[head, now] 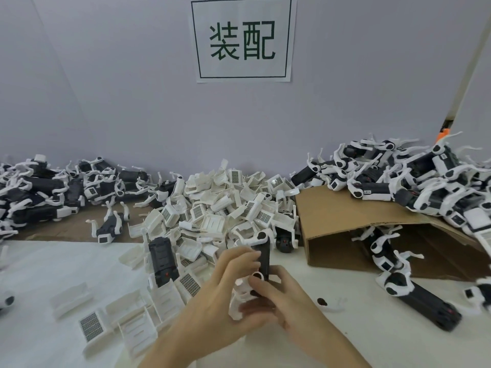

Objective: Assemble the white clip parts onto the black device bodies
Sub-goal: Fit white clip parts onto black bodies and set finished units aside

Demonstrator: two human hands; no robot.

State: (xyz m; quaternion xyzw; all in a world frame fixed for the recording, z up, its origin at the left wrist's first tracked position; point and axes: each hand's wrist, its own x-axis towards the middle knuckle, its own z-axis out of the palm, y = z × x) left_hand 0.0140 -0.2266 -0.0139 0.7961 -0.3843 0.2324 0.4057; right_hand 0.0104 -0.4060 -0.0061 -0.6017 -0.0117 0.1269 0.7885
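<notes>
Just in front of white clip pile, over tabletop: both hands work on one black device body, held upright. Left hand curled round its near side, fingers on white clip part at lower end. Right hand grips body from right. Step, by my reading: seating clip on body, not yet home. Next move likely calls for firm press until clip snaps, then setting unit with finished heap on cardboard box. Another bare body waits nearby.

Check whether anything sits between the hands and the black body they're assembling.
Nothing visible does: both hands, left and right, already hold the black body, with a white clip pressed against it.
</notes>
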